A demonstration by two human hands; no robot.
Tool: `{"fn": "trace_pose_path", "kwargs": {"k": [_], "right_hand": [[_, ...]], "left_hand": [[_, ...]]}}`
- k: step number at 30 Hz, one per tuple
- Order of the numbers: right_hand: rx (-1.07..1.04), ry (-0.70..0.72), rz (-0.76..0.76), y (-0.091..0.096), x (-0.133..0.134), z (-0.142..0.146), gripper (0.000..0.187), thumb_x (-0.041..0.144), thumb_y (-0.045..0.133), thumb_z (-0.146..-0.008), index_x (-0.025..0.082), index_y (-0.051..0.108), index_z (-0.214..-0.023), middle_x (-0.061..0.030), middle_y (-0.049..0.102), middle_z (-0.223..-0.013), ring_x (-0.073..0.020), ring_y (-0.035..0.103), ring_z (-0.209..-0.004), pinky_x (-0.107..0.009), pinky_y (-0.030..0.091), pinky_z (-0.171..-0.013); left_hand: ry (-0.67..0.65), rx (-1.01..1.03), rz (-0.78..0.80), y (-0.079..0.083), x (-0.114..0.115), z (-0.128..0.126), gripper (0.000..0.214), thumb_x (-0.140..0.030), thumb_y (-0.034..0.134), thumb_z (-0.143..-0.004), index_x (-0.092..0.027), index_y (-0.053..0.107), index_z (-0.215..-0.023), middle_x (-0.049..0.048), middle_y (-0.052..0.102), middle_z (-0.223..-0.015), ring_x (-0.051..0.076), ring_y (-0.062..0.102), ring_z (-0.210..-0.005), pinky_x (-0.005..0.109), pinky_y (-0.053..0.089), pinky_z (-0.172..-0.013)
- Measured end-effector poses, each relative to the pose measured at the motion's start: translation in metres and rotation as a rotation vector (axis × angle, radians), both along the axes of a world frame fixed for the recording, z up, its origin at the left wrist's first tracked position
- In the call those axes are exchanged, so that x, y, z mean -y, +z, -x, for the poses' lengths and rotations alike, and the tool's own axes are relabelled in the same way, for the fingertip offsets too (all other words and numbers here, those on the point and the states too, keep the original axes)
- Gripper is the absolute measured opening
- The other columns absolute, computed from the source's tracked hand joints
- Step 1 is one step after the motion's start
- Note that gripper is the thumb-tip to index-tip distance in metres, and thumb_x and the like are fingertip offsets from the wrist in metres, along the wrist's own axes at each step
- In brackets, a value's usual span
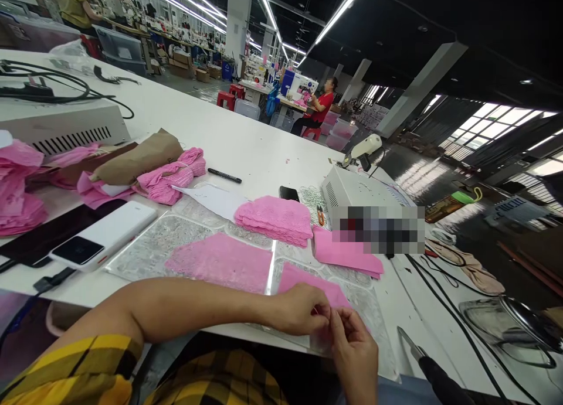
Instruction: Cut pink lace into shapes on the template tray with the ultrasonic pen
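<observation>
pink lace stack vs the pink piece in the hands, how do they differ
The pink lace stack is many layers thick; the held pink piece looks like a single thin layer. The stack lies untouched farther back; the held piece is closest to the person, pinched by the left hand and right hand. Both are pink fabric.

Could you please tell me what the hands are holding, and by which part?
The left hand and right hand pinch the pink fabric piece by its near edge.

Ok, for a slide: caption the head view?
Left hand and right hand pinch the near edge of a pink fabric piece on a white table, pink stack behind.
</observation>
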State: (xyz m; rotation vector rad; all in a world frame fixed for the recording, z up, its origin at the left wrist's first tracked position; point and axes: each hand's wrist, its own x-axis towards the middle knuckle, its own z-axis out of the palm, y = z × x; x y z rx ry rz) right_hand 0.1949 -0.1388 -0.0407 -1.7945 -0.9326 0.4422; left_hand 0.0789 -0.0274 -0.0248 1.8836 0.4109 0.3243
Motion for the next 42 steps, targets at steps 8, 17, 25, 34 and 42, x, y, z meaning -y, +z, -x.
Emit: {"fn": "trace_pose_path", "kwargs": {"k": [8,17,25,34,42], "right_hand": [[0.872,0.416,-0.379,0.023,-0.038,0.025,0.010,0.021,0.058,-0.089,0.023,0.067,-0.093,-0.0045,0.069,-0.088,-0.0175,0.065,-0.084,-0.030,0.052,-0.075],[0.699,0.663,-0.422,0.028,-0.064,0.047,0.022,0.018,0.057,-0.088,0.024,0.069,-0.105,-0.0071,0.070,-0.108,-0.0193,0.066,-0.102,-0.035,0.057,-0.087],[0.446,0.448,0.103,0.006,-0.053,0.016,0.033,0.049,0.055,-0.085,0.021,0.072,-0.090,-0.0057,0.072,-0.082,-0.0172,0.064,-0.066,-0.029,0.053,-0.060],[0.332,0.485,0.212,0.009,-0.093,0.027,0.026,0.040,0.058,-0.074,0.021,0.070,-0.087,-0.0043,0.066,-0.082,-0.0194,0.059,-0.074,-0.034,0.047,-0.071],[0.246,0.535,0.224,0.023,-0.099,0.027,0.027,0.046,0.051,-0.077,0.021,0.058,-0.070,-0.0030,0.062,-0.071,-0.0156,0.053,-0.062,-0.029,0.042,-0.058]], "left_hand": [[0.163,0.086,0.784,0.026,-0.029,0.044,0.037,-0.048,0.067,-0.080,-0.013,0.055,-0.077,-0.0026,0.056,-0.066,0.009,0.058,-0.063,0.027,0.052,-0.069],[0.553,0.140,0.875,0.027,-0.048,0.120,0.027,-0.032,0.074,-0.069,-0.013,0.055,-0.064,-0.0059,0.052,-0.055,0.009,0.054,-0.056,0.029,0.053,-0.066],[0.631,0.130,0.962,0.019,-0.058,0.157,0.029,-0.034,0.073,-0.075,-0.012,0.054,-0.068,-0.0048,0.052,-0.061,0.012,0.063,-0.061,0.032,0.057,-0.069],[0.514,0.122,0.968,0.024,-0.054,0.168,0.032,-0.037,0.077,-0.073,-0.011,0.070,-0.089,0.0026,0.066,-0.079,0.016,0.068,-0.076,0.031,0.055,-0.076],[0.531,0.092,0.892,0.029,-0.054,0.180,0.046,-0.048,0.076,-0.072,-0.011,0.069,-0.098,0.0122,0.072,-0.101,0.021,0.069,-0.084,0.032,0.054,-0.075]]}}
